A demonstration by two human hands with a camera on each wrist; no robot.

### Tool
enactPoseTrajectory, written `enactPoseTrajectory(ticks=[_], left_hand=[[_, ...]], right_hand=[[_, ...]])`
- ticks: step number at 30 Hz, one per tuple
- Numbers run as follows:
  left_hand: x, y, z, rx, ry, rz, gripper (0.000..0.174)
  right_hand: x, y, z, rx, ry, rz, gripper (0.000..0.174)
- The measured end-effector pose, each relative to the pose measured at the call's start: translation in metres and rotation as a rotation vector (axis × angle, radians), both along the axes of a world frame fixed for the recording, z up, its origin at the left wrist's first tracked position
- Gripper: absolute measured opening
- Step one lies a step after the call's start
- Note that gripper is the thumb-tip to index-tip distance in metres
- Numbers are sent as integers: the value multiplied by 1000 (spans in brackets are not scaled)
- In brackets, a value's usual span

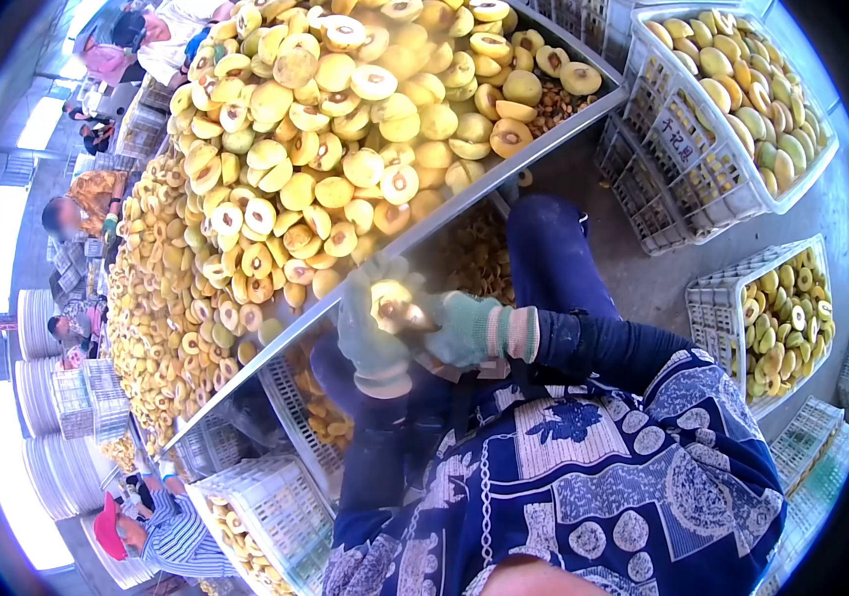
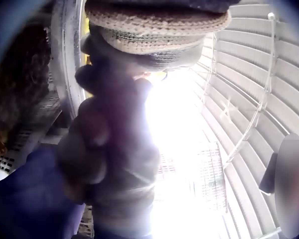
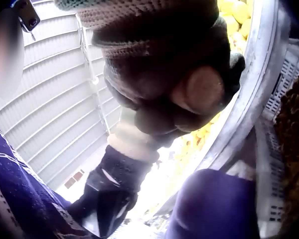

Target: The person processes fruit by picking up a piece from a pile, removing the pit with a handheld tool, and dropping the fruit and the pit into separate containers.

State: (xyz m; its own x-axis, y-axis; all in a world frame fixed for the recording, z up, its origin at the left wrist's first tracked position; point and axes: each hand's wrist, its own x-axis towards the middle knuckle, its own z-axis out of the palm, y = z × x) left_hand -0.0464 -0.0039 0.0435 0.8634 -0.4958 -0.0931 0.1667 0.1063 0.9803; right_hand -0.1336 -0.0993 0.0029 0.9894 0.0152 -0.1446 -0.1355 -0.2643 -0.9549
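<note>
In the head view my gloved left hand [image 1: 373,333] holds a halved yellow peach [image 1: 391,301], its pale cut face turned up. A brownish patch shows at the fruit's right side, right at the fingers of my gloved right hand [image 1: 469,328]. From the right wrist view, the right hand [image 3: 164,74] has curled fingers around a blunt, round-ended brownish piece [image 3: 205,89]; I cannot tell what it is. The left wrist view is dark and glare-washed, with the left hand's knitted cuff [image 2: 159,27] at the top and the peach hidden.
A metal-edged table [image 1: 504,174] heaped with halved peaches [image 1: 325,149] lies ahead. Brown pits [image 1: 484,253] fill a container under its edge, between my knees. Crates of fruit [image 1: 712,149] stand right, another crate [image 1: 271,521] at lower left. Other people [image 1: 151,531] sit along the left.
</note>
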Motion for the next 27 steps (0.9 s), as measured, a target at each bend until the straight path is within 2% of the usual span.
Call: enactPoseTrajectory(ticks=[1, 2, 3, 5, 6, 8, 12, 14, 15, 17, 18, 20, 21, 23, 24, 26, 27], left_hand=[[-2, -2, 1, 135, -186, 35, 55], [-3, -3, 8, 16, 23, 53, 56], [-4, -3, 3, 16, 27, 50, 56], [-4, -1, -8, 73, -105, 63, 57], [-2, -1, -4, -34, 113, 70, 55], [-3, -5, -6, -66, 140, 93, 54], [-5, -4, -7, -50, 148, 112, 49], [-6, -1, -14, -64, 167, 121, 46], [-7, 0, -18, -60, 171, 120, 46], [-9, -3, -21, 142, -247, 104, 45], [-8, -3, -20, 140, -248, 105, 45], [-7, -2, -19, 1, 56, 120, 45], [-6, 0, -20, 1, 56, 121, 45], [-6, 4, -23, -77, 270, 146, 46], [-8, 3, -22, -75, 271, 146, 46], [-12, -3, -18, -100, 204, 182, 48], [-12, -3, -19, -98, 205, 180, 48]], right_hand=[[6, 11, -38, 151, -207, -9, 41], [12, 18, -61, 146, -92, 18, 34], [9, 13, -39, 147, -88, 14, 34], [1, -9, 35, 356, 447, 40, 31], [1, -15, 46, 357, 448, 40, 31], [-1, -22, 57, -66, 346, 55, 33], [0, -17, 43, -2, 380, 87, 42], [-4, -10, 22, -20, 162, 15, 42], [-5, -11, 25, -16, 166, 15, 42], [-2, -16, 34, -150, 254, 45, 42], [0, -17, 35, -152, 253, 45, 42], [4, -18, 36, -2, 396, 145, 42], [3, -20, 41, -2, 396, 146, 42], [-4, -26, 56, 392, 611, 157, 41], [-2, -20, 33, 394, 612, 157, 41], [6, -3, -30, -9, 125, 115, 36], [4, -3, -23, -7, 126, 113, 36]])
